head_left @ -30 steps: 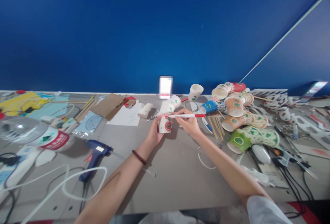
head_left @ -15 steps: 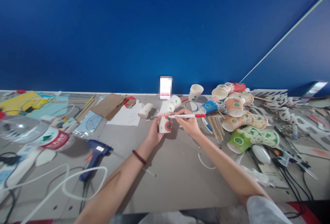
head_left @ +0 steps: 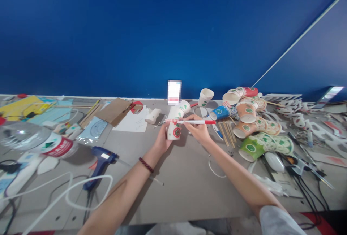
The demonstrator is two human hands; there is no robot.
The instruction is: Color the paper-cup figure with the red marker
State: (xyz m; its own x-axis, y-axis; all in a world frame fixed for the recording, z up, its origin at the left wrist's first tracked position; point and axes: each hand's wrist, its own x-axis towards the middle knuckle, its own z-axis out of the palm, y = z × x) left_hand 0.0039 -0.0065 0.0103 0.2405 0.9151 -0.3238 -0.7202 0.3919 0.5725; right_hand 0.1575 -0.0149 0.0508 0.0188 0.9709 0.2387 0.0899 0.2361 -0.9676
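Observation:
In the middle of the head view, my left hand (head_left: 162,139) is wrapped round joined paper cups (head_left: 173,131), white with green marks, red patterning and a red round emblem. My right hand (head_left: 199,128) pinches a white marker with a red end (head_left: 199,122). The marker lies almost level, its tip at the red-patterned band of the cups. The far end of the joined cups points up and to the right. Some of my left fingers are hidden behind the cups.
Coloured paper cups, a green one (head_left: 251,148) among them, lie to the right, beside wooden sticks (head_left: 227,134). A white cup (head_left: 206,97) stands behind. On the left are a blue glue gun (head_left: 101,161), a plastic bottle (head_left: 35,139) and white paper (head_left: 132,121). A phone (head_left: 174,92) stands near the wall.
Both hands keep their places, with the cups and marker still held. The marker has tilted very slightly; nothing else has visibly moved.

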